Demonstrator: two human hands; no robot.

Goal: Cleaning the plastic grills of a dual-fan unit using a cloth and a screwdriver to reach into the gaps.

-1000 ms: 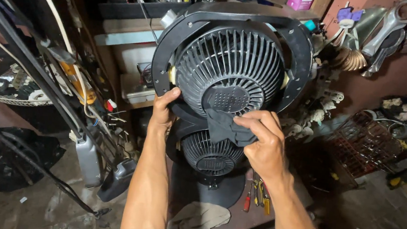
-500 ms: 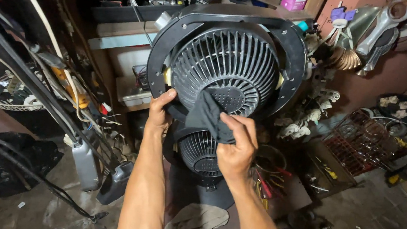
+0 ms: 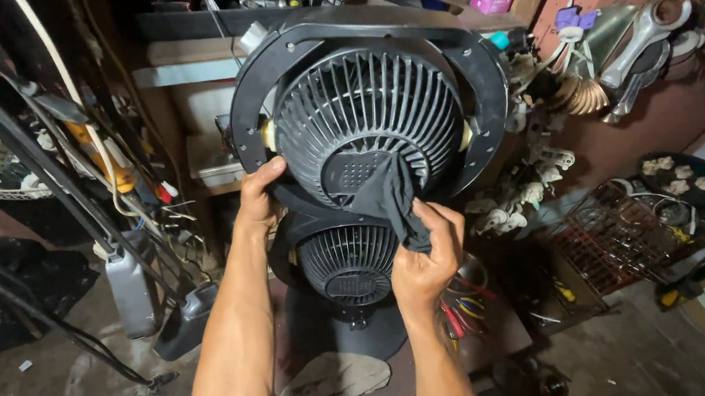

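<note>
Fan [image 3: 369,113]: standing upright on the table [image 3: 494,341], looking rigid plastic, bulky yet probably light; the thin grille ribs are likely bending easily (the frame is safer).
Left hand [image 3: 260,193]: gripping the frame's lower-left rim.
Right hand [image 3: 426,261]: pinching the cloth.
Cloth [image 3: 387,194]: hanging limp against the grille's hub.

Single head-worn view, looking down and forward (steeply), close above both forearms, cluttered workshop behind

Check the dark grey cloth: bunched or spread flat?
Bunched. The dark grey cloth is gathered in the right hand, hanging crumpled against the black ribbed plastic fan housing.
</note>
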